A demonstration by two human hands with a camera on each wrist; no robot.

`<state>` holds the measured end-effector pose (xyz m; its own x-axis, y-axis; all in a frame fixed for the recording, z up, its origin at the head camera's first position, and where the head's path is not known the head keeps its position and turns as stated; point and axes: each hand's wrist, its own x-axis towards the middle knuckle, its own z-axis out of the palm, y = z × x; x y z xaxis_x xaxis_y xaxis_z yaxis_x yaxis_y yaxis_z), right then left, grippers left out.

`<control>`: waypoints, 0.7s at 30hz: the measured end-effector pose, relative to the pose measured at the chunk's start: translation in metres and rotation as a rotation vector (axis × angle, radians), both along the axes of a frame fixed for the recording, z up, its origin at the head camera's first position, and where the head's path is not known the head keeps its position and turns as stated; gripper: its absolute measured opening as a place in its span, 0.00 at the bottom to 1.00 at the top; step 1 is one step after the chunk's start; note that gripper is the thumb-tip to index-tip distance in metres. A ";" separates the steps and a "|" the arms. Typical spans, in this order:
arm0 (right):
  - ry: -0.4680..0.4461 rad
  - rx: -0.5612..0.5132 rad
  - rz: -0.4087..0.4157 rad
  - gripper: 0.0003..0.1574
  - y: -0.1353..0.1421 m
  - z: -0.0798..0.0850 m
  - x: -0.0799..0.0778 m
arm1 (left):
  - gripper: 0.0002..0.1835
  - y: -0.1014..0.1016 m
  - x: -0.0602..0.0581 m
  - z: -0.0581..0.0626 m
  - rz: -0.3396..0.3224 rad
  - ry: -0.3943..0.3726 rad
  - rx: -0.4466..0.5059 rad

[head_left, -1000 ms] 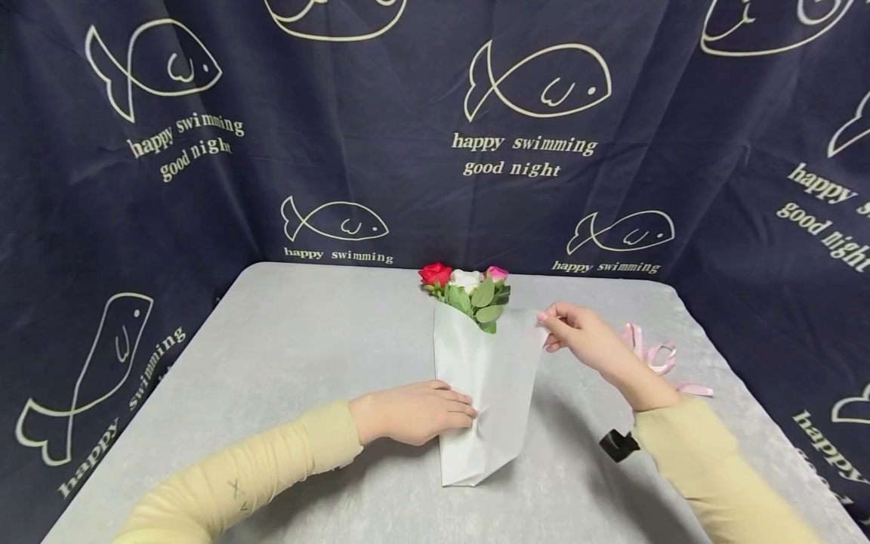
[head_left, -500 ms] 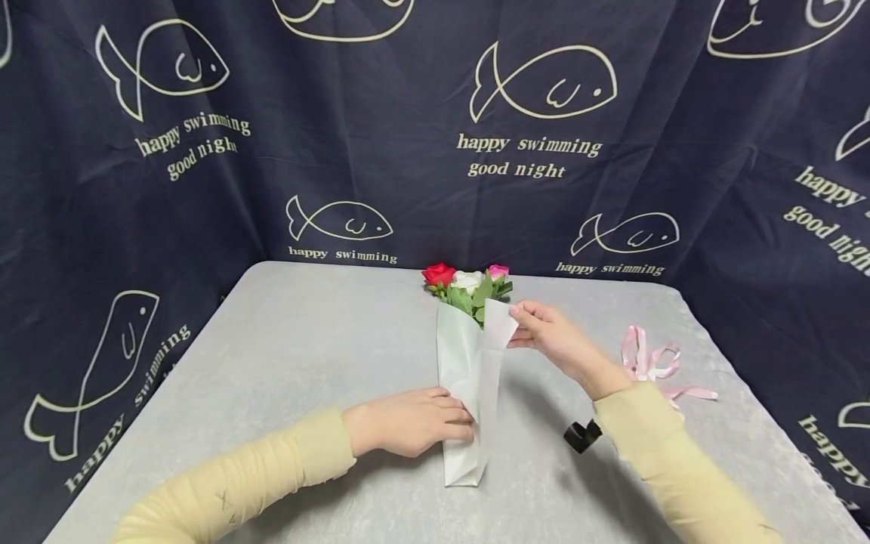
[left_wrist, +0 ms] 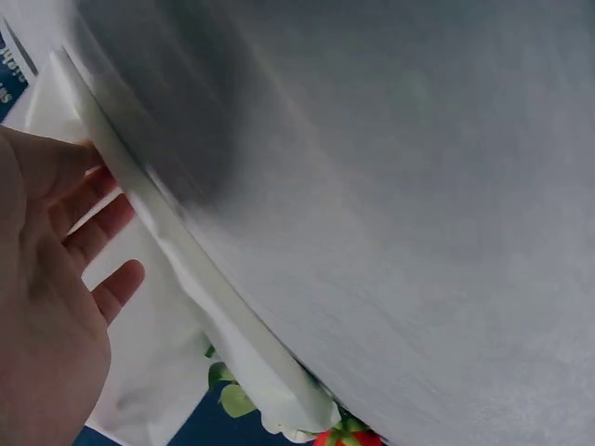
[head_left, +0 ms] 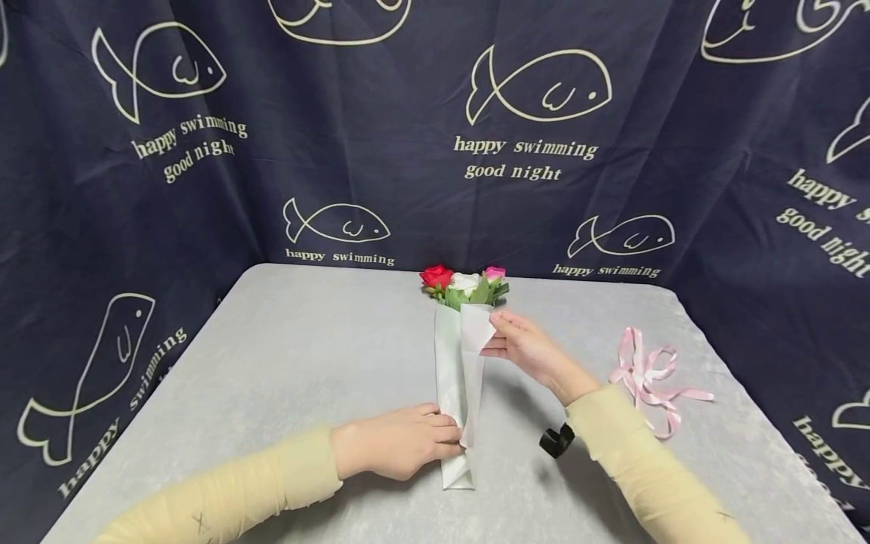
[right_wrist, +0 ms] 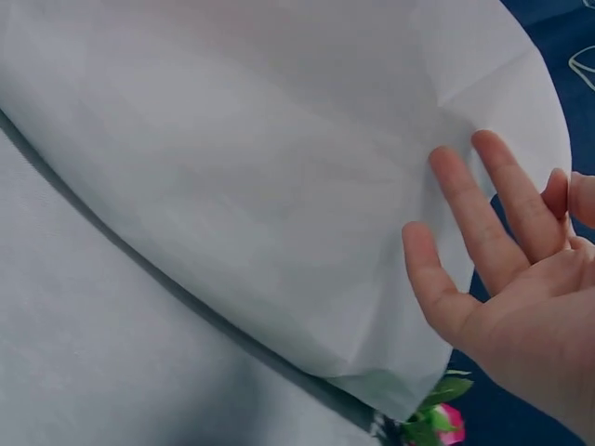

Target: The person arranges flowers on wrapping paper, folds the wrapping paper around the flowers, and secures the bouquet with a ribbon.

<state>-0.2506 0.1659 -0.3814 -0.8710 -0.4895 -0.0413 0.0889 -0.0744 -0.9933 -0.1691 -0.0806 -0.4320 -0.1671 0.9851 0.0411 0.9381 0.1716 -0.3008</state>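
Note:
A bunch of artificial-looking roses lies in white wrapping paper point(head_left: 450, 355) in the middle of the table. A red rose point(head_left: 436, 276), a white rose point(head_left: 465, 283) and a pink rose point(head_left: 495, 273) show above the paper, with green leaves; the stems are hidden. My left hand point(head_left: 401, 444) rests on the lower part of the wrap, its extended fingers point(left_wrist: 98, 232) lying against the paper. Near the top right, my right hand point(head_left: 530, 351) pinches the paper's loose edge between thumb and forefinger. Its other fingers point(right_wrist: 474, 218) are spread against the sheet.
A loosely looped pink ribbon point(head_left: 642, 370) lies at the right of the grey cloth-covered table point(head_left: 326, 332). Below the right forearm a black piece point(head_left: 556, 440) sticks out at the sleeve. Dark blue fish-print curtains point(head_left: 421, 166) stand around the back and sides.
My right hand has drawn the paper's loose right edge leftward over the bunch, so the wrap looks much narrower. The left hand has stayed on its lower part. More of the ribbon shows.

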 end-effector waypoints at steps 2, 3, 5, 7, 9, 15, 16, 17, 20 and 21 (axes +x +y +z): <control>-0.007 -0.021 0.010 0.14 -0.002 -0.004 -0.001 | 0.24 -0.002 0.004 0.000 0.017 -0.006 -0.009; -0.011 -0.034 0.013 0.14 -0.003 -0.007 -0.002 | 0.24 -0.003 0.006 0.000 0.027 -0.009 -0.014; -0.015 -0.054 0.021 0.14 -0.005 -0.012 -0.004 | 0.24 -0.005 0.009 -0.002 0.042 -0.009 -0.016; -0.017 -0.067 0.021 0.14 -0.007 -0.016 -0.005 | 0.24 -0.006 0.012 -0.004 0.049 0.005 -0.012; -0.018 -0.078 0.020 0.14 -0.010 -0.020 -0.006 | 0.24 -0.006 0.015 -0.005 0.047 0.041 -0.009; -0.033 -0.106 0.008 0.14 -0.014 -0.030 -0.008 | 0.18 -0.007 0.028 -0.003 0.040 0.060 0.019; -0.036 -0.108 0.006 0.14 -0.015 -0.032 -0.008 | 0.17 -0.007 0.029 -0.002 0.043 0.052 0.018; -0.039 -0.110 0.004 0.14 -0.015 -0.033 -0.008 | 0.17 -0.007 0.031 -0.001 0.046 0.051 0.018; -0.041 -0.106 0.000 0.15 -0.016 -0.037 -0.009 | 0.17 -0.008 0.036 0.000 0.048 0.067 0.019; -0.043 -0.106 -0.002 0.15 -0.017 -0.039 -0.010 | 0.17 -0.008 0.038 0.001 0.044 0.081 0.018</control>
